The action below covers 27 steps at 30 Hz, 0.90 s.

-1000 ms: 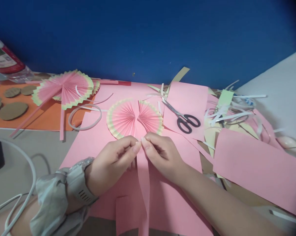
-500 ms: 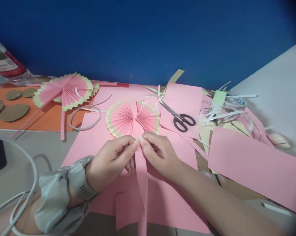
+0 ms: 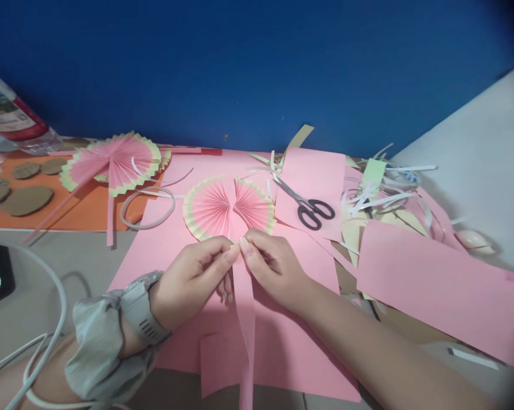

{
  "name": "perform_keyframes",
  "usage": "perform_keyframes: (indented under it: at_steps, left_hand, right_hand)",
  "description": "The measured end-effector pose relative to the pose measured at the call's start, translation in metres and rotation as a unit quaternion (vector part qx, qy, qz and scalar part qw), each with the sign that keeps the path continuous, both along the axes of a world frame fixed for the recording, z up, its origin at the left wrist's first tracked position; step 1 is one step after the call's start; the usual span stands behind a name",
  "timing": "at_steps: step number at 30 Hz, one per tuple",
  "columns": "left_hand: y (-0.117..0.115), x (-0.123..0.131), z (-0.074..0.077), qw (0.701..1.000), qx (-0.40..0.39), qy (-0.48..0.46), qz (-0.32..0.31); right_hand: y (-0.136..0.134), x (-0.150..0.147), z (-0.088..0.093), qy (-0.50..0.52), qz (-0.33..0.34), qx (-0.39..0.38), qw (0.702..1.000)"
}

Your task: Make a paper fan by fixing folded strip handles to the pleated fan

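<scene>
Cardboard discs [image 3: 26, 201] lie well left of the grip on an orange sheet [image 3: 90, 222], near a bottle [image 3: 13, 119], probably parked there to leave the middle free. Between them and the grip rests a pleated fan with two pink sticks [image 3: 131, 162], spread round and perhaps laid aside so its folds aren't crushed. Just right of its sticks is a pale ring [image 3: 137, 228], which touches the big pink sheet [image 3: 167, 256]. The left grip [image 3: 197, 277], watch [image 3: 143, 313] and scrunchie [image 3: 98, 347] behind it on the wrist, is closed with thumb against forefinger on the upper end of a pink strip [image 3: 243, 313]. The right grip [image 3: 278, 273] meets it and pinches the same end, likely so both thumbs can press or fold a narrow edge precisely; the strip hangs toward the person, its loose length out of the way. Just beyond the two grips lies the second pleated fan [image 3: 208, 210], opened on the sheet with a gap at its middle; the fingers hide whether the strip joins it. Right of the grip, black-handled scissors [image 3: 310, 208] lie on a pink card [image 3: 314, 171], within easy reach, with paper scraps [image 3: 376, 193] heaped farther right, seemingly pushed aside.
</scene>
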<state>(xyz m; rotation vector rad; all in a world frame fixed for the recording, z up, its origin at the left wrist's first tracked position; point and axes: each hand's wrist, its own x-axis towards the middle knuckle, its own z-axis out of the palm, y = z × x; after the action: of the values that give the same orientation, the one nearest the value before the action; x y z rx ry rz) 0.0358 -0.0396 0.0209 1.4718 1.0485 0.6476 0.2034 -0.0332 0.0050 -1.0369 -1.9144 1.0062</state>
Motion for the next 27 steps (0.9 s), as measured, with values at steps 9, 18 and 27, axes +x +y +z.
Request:
perform_keyframes:
  at_steps: [9, 18, 27]
  left_hand:
    - [0.0007, -0.0007, -0.0036, 1.000, 0.024, -0.002, 0.003]
    - [-0.0016, -0.0018, -0.0053, 0.997, 0.076, -0.006, 0.031]
    - [-0.0039, -0.0012, -0.0082, 0.995, 0.047, -0.032, 0.084]
  right_hand:
    - [0.0010, 0.0000, -0.0001, 0.014, 0.006, 0.009, 1.000]
    - [0.0020, -0.0011, 0.0016, 0.018, 0.030, -0.018, 0.999]
    - [0.0031, -0.0027, 0.0016, 0.032, 0.040, -0.056, 0.997]
